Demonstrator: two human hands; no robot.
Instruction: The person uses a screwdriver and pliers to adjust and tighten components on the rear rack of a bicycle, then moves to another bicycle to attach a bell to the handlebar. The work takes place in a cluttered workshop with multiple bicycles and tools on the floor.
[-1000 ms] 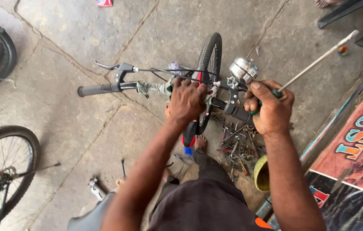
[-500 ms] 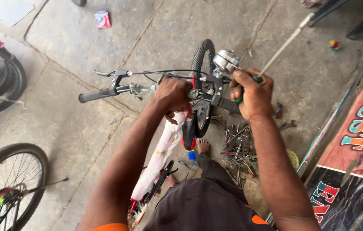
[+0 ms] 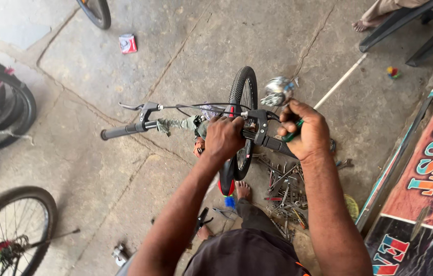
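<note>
Scattered on cracked concrete: small red packet (image 3: 127, 43), loose tools (image 3: 285, 189), spare wheels (image 3: 7, 232), painted signboard (image 3: 426, 189), dark chair (image 3: 410, 25).

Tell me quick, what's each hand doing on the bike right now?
Left hand: closed over the middle of the handlebar.
Right hand: closed around a green-handled tool at the right side of the bar.

Black rubber handlebar grip (image 3: 124, 130), black knobbly front tyre (image 3: 243, 92), shiny chrome bell (image 3: 277, 92), small red packet (image 3: 127, 43) on grey concrete floor (image 3: 201, 41).

Tool pile (image 3: 285, 191) beside right hand (image 3: 306, 130), seemingly.
</note>
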